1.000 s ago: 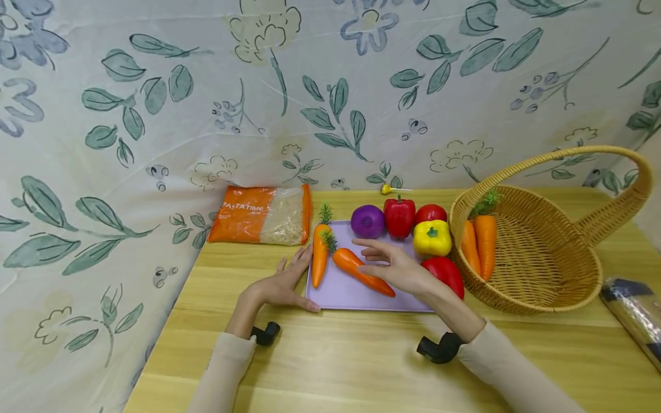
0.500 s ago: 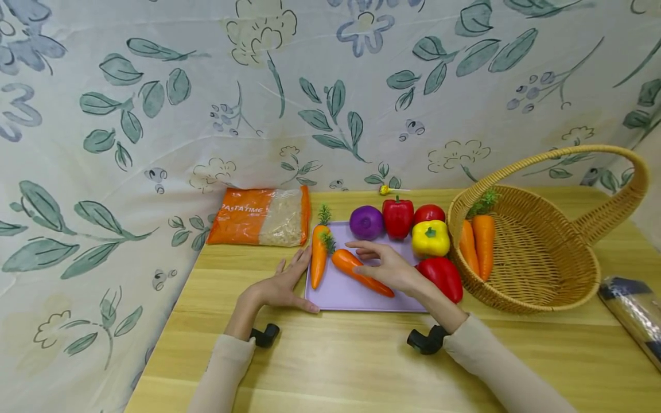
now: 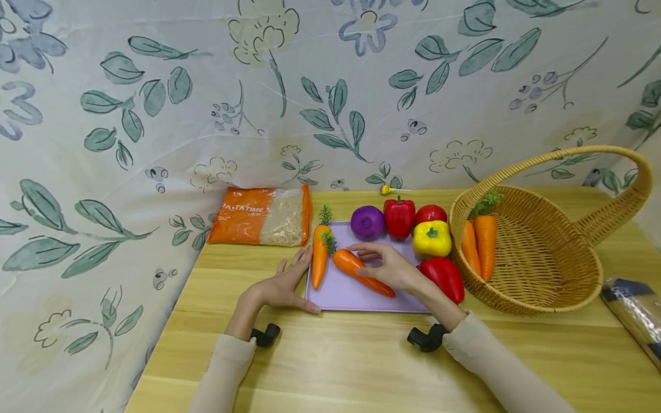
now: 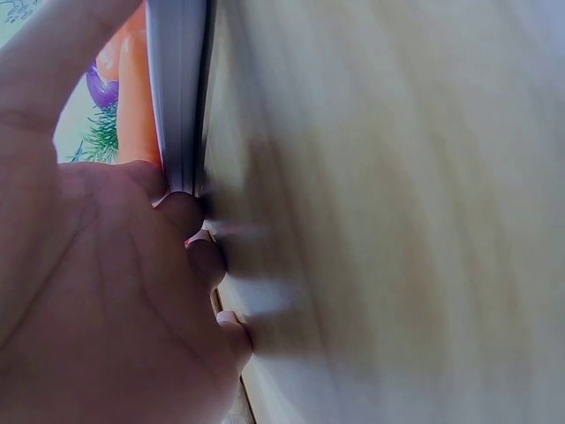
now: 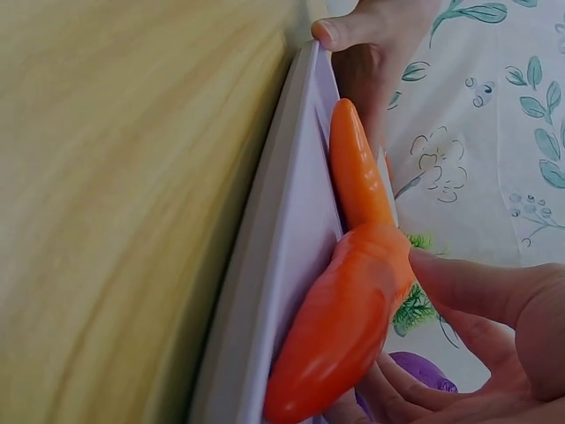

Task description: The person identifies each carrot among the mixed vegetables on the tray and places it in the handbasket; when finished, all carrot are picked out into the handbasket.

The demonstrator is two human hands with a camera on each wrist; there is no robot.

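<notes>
Leftmost, the bag (image 3: 258, 215) lies flat on the table (image 3: 341, 361). Just below it the left hand (image 3: 279, 289) is spread wide with its fingers loose, holding nothing; its fingers and thumb lie against the left edge of the tray (image 3: 335, 299), which I read as steadying it. Inside that edge is the left carrot (image 3: 319, 267), root end toward the person. Beside it the right carrot (image 3: 372, 280) slants across the tray, its leaves over the other carrot.

The right hand (image 3: 392, 267) is half-curled about the right carrot, thumb against it and fingers reaching down its far side; whether the grip has closed I cannot tell. So the step in hand looks like taking hold of this carrot, which is not yet off the tray. The next move would call for a snug pinch, then a straight lift that frees the leaves without dragging the left carrot.

Farther right stand the onion (image 3: 368, 222), the red pepper (image 3: 399, 218) and the yellow pepper (image 3: 432, 241), then the basket (image 3: 532, 252), where two carrots (image 3: 485, 246) already lie along its left wall.
</notes>
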